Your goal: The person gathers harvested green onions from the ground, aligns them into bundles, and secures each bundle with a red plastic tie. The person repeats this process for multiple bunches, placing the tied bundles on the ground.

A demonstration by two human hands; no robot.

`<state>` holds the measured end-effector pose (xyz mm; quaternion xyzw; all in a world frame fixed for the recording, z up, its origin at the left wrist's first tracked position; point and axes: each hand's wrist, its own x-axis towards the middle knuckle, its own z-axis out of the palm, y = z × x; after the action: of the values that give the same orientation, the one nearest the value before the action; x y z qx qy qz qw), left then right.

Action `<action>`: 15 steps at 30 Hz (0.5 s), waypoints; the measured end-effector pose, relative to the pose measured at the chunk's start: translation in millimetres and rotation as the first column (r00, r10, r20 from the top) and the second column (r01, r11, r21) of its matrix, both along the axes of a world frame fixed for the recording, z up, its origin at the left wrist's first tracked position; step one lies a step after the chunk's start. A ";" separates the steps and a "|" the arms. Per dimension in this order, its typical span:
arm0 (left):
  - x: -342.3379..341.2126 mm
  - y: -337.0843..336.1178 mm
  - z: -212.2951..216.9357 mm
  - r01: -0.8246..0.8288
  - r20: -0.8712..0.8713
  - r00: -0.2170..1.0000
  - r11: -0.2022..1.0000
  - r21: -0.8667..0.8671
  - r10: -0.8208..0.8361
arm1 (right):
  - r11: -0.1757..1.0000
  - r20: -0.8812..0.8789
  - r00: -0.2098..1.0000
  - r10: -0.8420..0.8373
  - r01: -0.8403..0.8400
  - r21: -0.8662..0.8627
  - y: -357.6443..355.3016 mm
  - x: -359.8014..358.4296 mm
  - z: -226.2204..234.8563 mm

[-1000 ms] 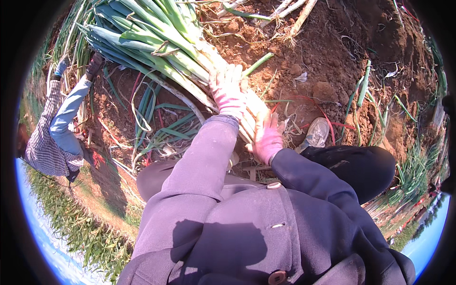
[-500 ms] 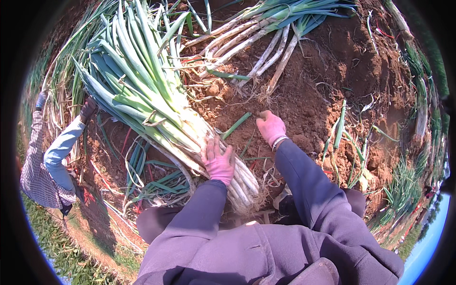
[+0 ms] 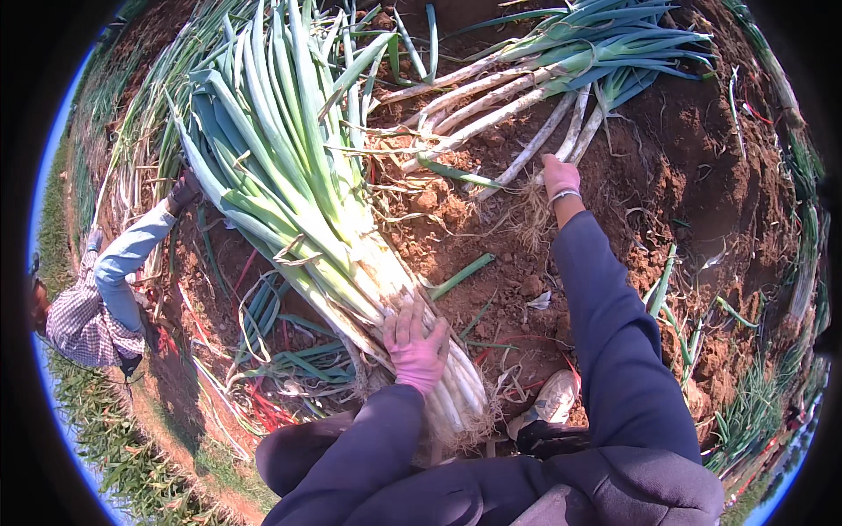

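Note:
A large bundle of long green onions (image 3: 303, 202) lies slantwise before me, its leaves at the far left and its white, rooted ends near my knees. My left hand (image 3: 416, 351), in a pink glove, rests flat on the white stalks with the fingers apart. Farther off on the right, my right hand (image 3: 561, 179), also pink-gloved, is closed around the root end of a green onion (image 3: 591, 131). That onion lies at the edge of a smaller loose group of green onions (image 3: 517, 92). Its gripped end is partly hidden by my fingers.
Cut green leaves (image 3: 298, 373) and red strings (image 3: 263, 408) lie left of the bundle. My shoe (image 3: 556, 399) stands on the brown soil to its right. Another person (image 3: 101, 307) works at the far left beside more onions (image 3: 145, 153). Onion rows line the right rim.
My right hand has reached forward and right, from above bare soil to the loose onions, and closed on one. The left hand stays on the bundle. The whole view has shifted slightly.

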<state>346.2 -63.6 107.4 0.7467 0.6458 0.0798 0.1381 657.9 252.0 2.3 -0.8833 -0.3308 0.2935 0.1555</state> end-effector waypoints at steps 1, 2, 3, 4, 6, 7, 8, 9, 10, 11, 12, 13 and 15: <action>1.4 4.1 3.7 0.010 0.003 1.000 1.000 -0.007 -0.010 | 0.998 -0.144 0.989 -0.033 0.040 0.046 -7.8 19.0 12.2; 2.9 7.0 2.8 0.013 0.005 1.000 1.000 0.006 -0.013 | 0.992 -0.284 0.957 -0.062 0.090 0.087 -21.3 38.5 24.7; -5.4 -4.2 -3.1 -0.028 -0.019 0.999 1.000 0.000 0.028 | 0.971 -0.618 0.776 -0.127 0.226 0.084 -47.0 5.2 72.1; 2.9 0.3 -2.7 0.001 0.006 1.000 1.000 0.019 -0.001 | 0.976 -0.607 0.785 -0.121 0.207 0.074 -73.0 42.7 68.9; -4.6 -9.7 -3.9 -0.071 0.002 0.997 0.997 -0.015 0.071 | 0.971 -0.780 0.592 -0.201 0.223 -0.081 -150.6 -10.1 133.6; -3.1 -11.1 -7.3 -0.078 0.024 0.997 0.997 -0.013 0.078 | 0.939 -0.775 0.539 -0.330 0.269 -0.214 -194.3 -13.5 141.5; -2.8 -12.0 -10.5 -0.088 0.044 0.995 0.996 -0.012 0.088 | 0.921 -0.714 0.585 -0.384 0.293 -0.256 -235.9 -27.6 149.2; 2.9 -7.1 -8.8 -0.062 0.085 0.995 0.991 0.115 0.053 | 0.922 -0.675 0.628 -0.387 0.257 -0.290 -278.8 -26.9 139.0; 7.0 -2.7 -8.2 -0.057 0.104 0.994 0.985 0.162 0.040 | 0.917 -0.636 0.667 -0.388 0.212 -0.337 -316.6 -29.3 130.1; 7.5 -0.9 -10.4 -0.067 0.145 0.989 0.979 0.193 0.039 | 0.917 -0.670 0.632 -0.390 0.198 -0.346 -338.3 -37.3 138.4; 9.4 0.7 -8.4 -0.072 0.189 0.981 0.973 0.220 0.030 | 0.914 -0.698 0.595 -0.398 0.192 -0.358 -356.5 -46.1 151.0; 5.9 2.7 -3.7 -0.046 0.159 0.987 0.983 0.179 0.017 | 0.847 -0.754 0.393 -0.527 0.315 -0.428 -357.3 -70.9 196.4; -4.0 -0.7 1.1 -0.022 0.129 0.992 0.979 0.202 -0.004 | 0.853 -0.857 0.118 -0.502 0.234 -0.467 -374.9 -88.2 258.5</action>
<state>342.2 -64.3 108.5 0.7471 0.6276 0.1938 0.1020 569.7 -122.9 260.8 -0.5718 0.1027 0.7584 0.2954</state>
